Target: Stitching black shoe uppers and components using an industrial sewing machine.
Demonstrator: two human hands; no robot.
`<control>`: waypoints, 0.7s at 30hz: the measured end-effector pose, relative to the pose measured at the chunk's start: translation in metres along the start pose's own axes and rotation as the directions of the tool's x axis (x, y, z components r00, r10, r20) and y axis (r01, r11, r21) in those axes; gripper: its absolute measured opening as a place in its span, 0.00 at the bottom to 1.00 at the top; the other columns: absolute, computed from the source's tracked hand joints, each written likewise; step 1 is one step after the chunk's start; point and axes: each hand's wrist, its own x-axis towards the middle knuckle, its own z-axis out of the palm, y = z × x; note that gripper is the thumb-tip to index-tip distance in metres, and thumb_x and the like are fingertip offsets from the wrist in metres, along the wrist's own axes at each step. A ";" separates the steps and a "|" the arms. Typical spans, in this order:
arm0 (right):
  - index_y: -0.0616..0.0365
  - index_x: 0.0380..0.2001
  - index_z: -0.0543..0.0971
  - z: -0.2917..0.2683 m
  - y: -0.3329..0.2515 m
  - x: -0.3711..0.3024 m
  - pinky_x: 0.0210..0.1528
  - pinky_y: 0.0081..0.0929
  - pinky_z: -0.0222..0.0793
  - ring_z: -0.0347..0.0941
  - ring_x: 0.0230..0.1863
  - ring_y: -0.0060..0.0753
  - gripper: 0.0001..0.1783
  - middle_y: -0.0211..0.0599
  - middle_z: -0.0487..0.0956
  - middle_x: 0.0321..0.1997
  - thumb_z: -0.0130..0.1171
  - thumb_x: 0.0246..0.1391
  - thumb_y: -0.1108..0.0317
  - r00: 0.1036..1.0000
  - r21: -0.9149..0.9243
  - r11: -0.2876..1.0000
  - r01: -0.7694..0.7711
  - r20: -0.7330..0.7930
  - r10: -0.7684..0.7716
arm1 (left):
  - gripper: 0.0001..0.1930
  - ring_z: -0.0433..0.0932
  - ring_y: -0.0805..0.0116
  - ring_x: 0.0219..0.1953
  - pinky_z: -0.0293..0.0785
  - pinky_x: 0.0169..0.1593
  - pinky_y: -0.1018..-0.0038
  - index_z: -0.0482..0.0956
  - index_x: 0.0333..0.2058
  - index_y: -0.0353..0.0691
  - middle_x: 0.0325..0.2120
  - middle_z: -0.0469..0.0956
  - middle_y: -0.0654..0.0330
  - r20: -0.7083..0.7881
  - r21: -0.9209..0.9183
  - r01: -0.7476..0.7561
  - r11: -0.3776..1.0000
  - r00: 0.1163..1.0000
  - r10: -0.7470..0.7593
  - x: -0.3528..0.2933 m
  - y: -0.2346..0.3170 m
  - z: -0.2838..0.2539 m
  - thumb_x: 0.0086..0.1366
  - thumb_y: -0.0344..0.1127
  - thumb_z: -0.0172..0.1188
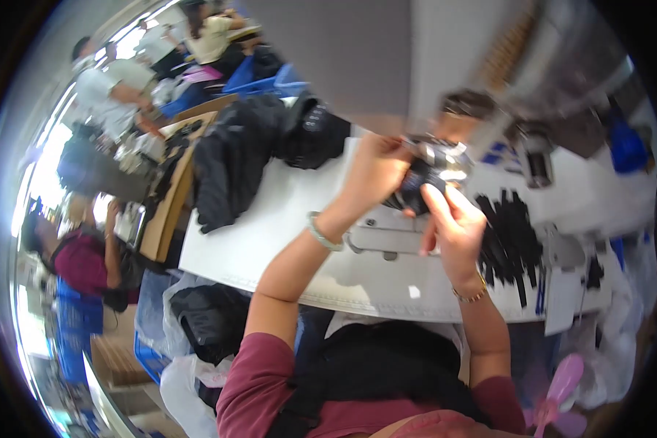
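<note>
A sewing machine (328, 58) stands over a white table (270, 219), its working end near both my hands. Under it is a piece of black fabric (415, 186), bunched up; its shape is partly covered by my fingers. My left hand (383, 168) grips the far left side of the fabric, fingers partly hidden behind the machine and blurred. Nearer to me, my right hand (454, 226) pinches the fabric's right edge between thumb and fingers. Shiny metal parts (452, 160) sit just beyond the fabric. Right of my right hand lies a bundle of black strips (507, 241).
Black garments (241, 153) are heaped on the table's left. A cardboard box (169, 197) stands beyond its left edge. A metal cylinder (536, 160) hangs at the right. Near my right elbow is a pink fan (562, 383). Several people work at the far left.
</note>
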 end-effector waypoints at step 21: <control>0.61 0.27 0.75 -0.008 0.018 -0.012 0.08 0.12 0.36 0.46 0.05 0.07 0.12 0.22 0.66 0.08 0.49 0.60 0.65 0.998 -0.042 0.998 0.051 0.023 -0.050 | 0.14 0.74 0.76 0.26 0.71 0.33 0.78 0.73 0.40 0.27 0.24 0.75 0.61 0.253 -0.228 0.147 0.963 0.964 -0.088 -0.016 0.008 -0.021 0.55 0.27 0.56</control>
